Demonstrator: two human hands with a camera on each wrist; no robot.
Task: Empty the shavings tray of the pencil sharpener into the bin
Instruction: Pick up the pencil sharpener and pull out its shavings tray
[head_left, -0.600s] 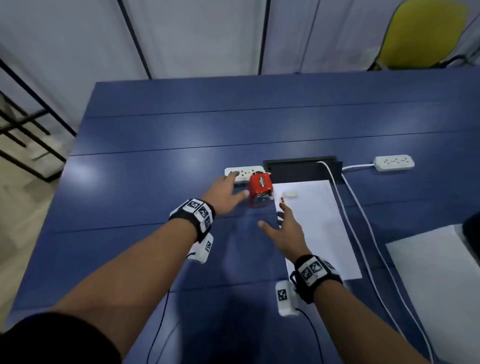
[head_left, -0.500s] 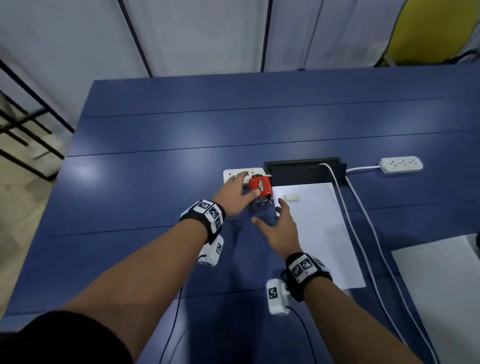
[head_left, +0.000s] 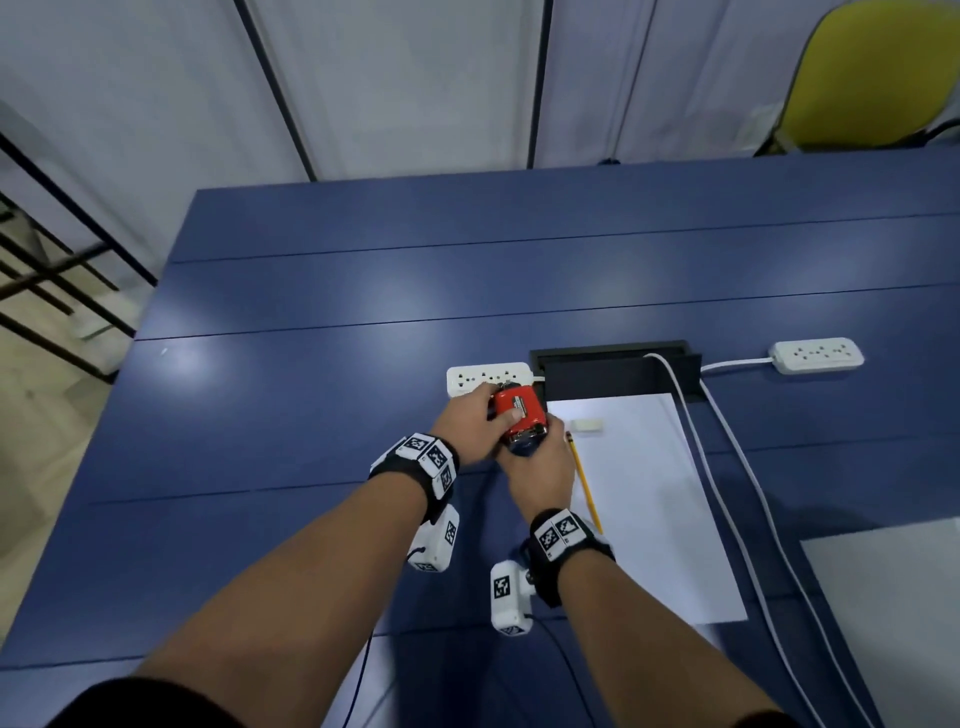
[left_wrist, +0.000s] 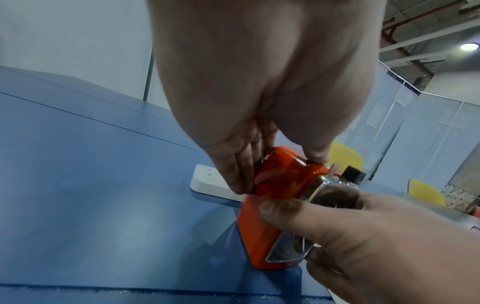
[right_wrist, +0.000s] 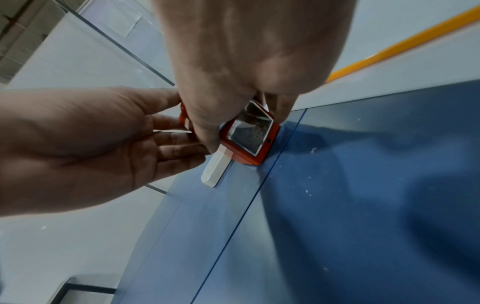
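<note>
The red pencil sharpener stands on the blue table beside a white power strip. My left hand grips its body from the left, thumb on top and fingers down the far side. My right hand comes in from the front. Its thumb and fingers pinch the sides of the lower front, where the clear shavings tray sits in the housing with dark shavings showing inside. No bin is in view.
A yellow pencil and a white eraser lie on a white sheet right of the sharpener. Behind are a black cable box, white cables, a second power strip and a yellow chair.
Both hands have closed in on the sharpener. The left went from touching its side to gripping it, and the right moved forward from the table onto its lower front.
</note>
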